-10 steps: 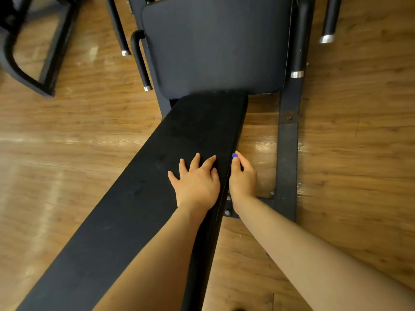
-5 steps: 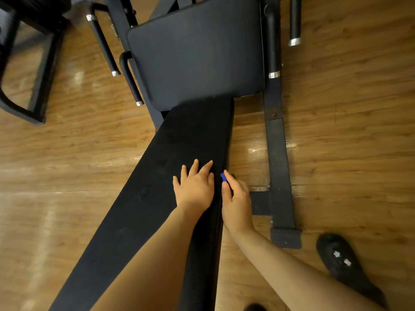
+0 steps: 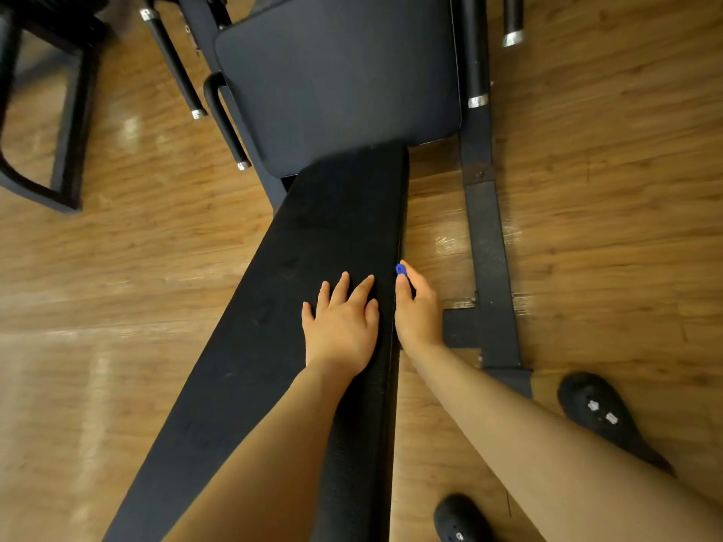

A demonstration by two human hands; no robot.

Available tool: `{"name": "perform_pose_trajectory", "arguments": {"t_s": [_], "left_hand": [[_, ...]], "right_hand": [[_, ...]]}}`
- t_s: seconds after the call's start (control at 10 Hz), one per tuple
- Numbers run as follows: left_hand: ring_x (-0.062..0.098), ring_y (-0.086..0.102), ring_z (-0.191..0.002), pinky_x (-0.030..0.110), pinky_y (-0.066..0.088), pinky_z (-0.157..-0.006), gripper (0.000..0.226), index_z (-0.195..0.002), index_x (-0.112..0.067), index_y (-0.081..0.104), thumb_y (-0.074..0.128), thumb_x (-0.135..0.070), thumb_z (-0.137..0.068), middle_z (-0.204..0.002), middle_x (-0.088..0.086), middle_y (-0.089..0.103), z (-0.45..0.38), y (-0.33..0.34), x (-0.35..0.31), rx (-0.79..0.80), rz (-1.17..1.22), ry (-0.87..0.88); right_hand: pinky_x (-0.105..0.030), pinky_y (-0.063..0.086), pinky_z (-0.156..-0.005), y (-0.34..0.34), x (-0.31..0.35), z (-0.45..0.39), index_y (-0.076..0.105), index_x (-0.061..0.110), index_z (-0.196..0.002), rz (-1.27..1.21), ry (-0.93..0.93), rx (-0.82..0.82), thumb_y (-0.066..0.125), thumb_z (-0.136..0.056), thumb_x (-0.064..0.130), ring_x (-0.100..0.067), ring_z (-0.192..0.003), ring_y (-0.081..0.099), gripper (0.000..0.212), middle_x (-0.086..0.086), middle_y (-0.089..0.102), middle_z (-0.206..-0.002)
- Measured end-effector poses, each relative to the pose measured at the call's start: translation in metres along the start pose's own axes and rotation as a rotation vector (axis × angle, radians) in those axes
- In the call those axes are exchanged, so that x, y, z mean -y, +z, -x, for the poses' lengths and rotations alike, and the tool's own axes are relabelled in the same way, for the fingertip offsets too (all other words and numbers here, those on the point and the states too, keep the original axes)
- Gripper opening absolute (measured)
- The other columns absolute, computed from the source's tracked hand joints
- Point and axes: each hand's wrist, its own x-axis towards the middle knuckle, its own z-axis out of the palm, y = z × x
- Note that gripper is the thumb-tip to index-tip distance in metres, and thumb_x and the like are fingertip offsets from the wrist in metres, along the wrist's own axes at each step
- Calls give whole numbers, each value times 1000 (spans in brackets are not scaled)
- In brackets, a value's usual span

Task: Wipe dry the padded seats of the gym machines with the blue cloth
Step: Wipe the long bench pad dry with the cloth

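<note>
A long black padded bench [image 3: 313, 236] runs from the bottom left up to a square black seat pad [image 3: 336, 80]. My left hand [image 3: 340, 326] lies flat on the bench top with fingers spread. My right hand [image 3: 416, 311] is at the bench's right side edge, holding the blue cloth [image 3: 400, 269]. Only a small blue tip of the cloth shows above my fingers. The rest of it is hidden between my hand and the bench side.
Black metal frame bars [image 3: 489, 248] lie on the wooden floor right of the bench. Handles with chrome ends [image 3: 475, 52] flank the seat pad. Another machine's frame [image 3: 51, 111] stands at the upper left. My black shoes [image 3: 598, 412] are at the lower right.
The view has shifted back along the bench, bringing my shoes into sight. My right hand with the cloth has slid along the bench's side edge. My left hand stays flat on top.
</note>
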Motion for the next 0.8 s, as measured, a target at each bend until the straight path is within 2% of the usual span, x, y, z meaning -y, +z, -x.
{"name": "perform_pose_trajectory", "arguments": {"t_s": [0.2, 0.4, 0.5, 0.7, 0.8], "left_hand": [[22, 1, -151, 51, 3, -120, 47, -151, -43, 21, 24, -44, -104, -163, -4, 13, 1, 1, 0, -14, 21, 5], [23, 1, -151, 51, 2, -119, 47, -152, -42, 20, 24, -43, -105, -163, -3, 12, 0, -1, 0, -10, 21, -2], [23, 1, -151, 51, 2, -119, 48, -152, -42, 19, 24, -44, -105, -164, -4, 11, 0, -2, 1, 13, 25, 1], [19, -1, -151, 48, -1, -119, 47, -151, -43, 22, 30, -44, -104, -163, -5, 10, 10, -9, 8, 63, 90, 5], [18, -1, -151, 46, -1, -120, 47, -151, -45, 21, 28, -44, -104, -164, -5, 9, 26, -7, 15, 46, 75, 35]], "right_hand": [[-20, 37, -105, -13, -4, 24, 53, 20, -139, -23, -33, 39, 42, -104, 25, -6, -129, 47, 36, 5, 55, -138], [1, 32, -94, -21, -18, 53, 51, 21, -139, 48, -128, 84, 44, -103, 24, 3, -124, 45, 37, 11, 54, -133], [1, 33, -91, -20, -16, 52, 51, 22, -139, 46, -106, 82, 43, -103, 25, 3, -122, 45, 36, 9, 53, -134], [-22, 39, -102, -14, -2, 35, 55, 23, -135, -10, -25, 16, 42, -104, 26, -8, -125, 49, 34, 6, 55, -134], [-23, 39, -102, -15, 7, 26, 55, 22, -135, 0, -30, -31, 41, -104, 25, -7, -123, 49, 34, 4, 55, -135]]}}
